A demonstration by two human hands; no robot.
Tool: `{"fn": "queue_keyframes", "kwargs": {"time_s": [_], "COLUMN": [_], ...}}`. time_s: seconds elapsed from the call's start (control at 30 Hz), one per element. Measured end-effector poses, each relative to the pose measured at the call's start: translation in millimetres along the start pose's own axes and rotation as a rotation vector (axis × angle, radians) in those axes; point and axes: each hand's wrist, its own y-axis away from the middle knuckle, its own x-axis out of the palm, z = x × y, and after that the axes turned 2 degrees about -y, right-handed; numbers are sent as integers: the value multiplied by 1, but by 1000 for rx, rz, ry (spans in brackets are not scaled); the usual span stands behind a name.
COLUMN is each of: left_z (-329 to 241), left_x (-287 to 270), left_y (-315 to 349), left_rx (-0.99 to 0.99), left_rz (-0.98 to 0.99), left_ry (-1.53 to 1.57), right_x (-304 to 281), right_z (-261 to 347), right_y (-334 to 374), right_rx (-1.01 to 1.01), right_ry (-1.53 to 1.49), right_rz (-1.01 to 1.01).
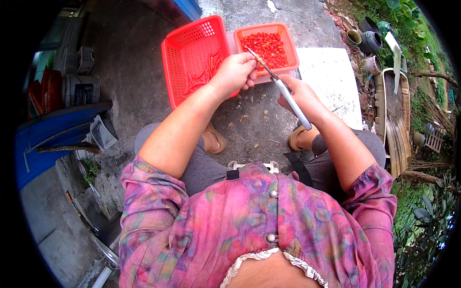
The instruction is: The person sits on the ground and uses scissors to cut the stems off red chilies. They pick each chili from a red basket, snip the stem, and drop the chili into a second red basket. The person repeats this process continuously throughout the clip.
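Observation:
My right hand [302,97] is wrapped round scissors [291,102] with a long pale handle. Their narrow blades point up and left, over the near edge of an orange-red basket [294,57] full of chopped red chillies [267,47]. Close beside the blades, my left hand [236,72] is closed in a pinch; whatever sits between its fingertips is hidden. Under my left wrist stands a larger red basket [169,67], with whole long red chillies [199,79] lying in its near part.
A white board [331,81] lies right of the baskets on the concrete ground [249,115]. My knees flank the work area. Farther right are pots [370,42], a long trough [384,105] and plants. At left stand a bucket [82,91] and a blue panel [62,132].

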Motion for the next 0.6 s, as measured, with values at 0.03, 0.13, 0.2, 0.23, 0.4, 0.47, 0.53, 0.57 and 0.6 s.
{"fn": "queue_keyframes", "kwargs": {"time_s": [0.03,0.13,0.2,0.23,0.4,0.47,0.53,0.57,0.6], "left_z": [0,-2,-1,0,0,-1,-3,-4,-4], "left_x": [1,2,1,-1,-4,-3,-4,-4,-4], "left_y": [2,3,2,1,0,0,1,1,1], "left_rx": [-1,-3,-11,-20,-53,-59,-93,-110,-111], "left_rz": [11,11,5,5,-6,-10,-6,-7,-9], "left_ry": [-20,-44,-31,-15,7,7,19,25,38], "right_x": [-1,-1,-1,-3,-7,-6,-5,-4,-4], "right_z": [1,1,6,11,19,19,17,16,16], "right_y": [0,1,2,4,6,5,6,5,5], "right_rx": [2,-18,2,33,89,81,53,36,35], "right_ry": [8,35,30,16,7,14,35,45,48], "right_rz": [5,-6,-4,7,28,13,-7,-16,-26]}}
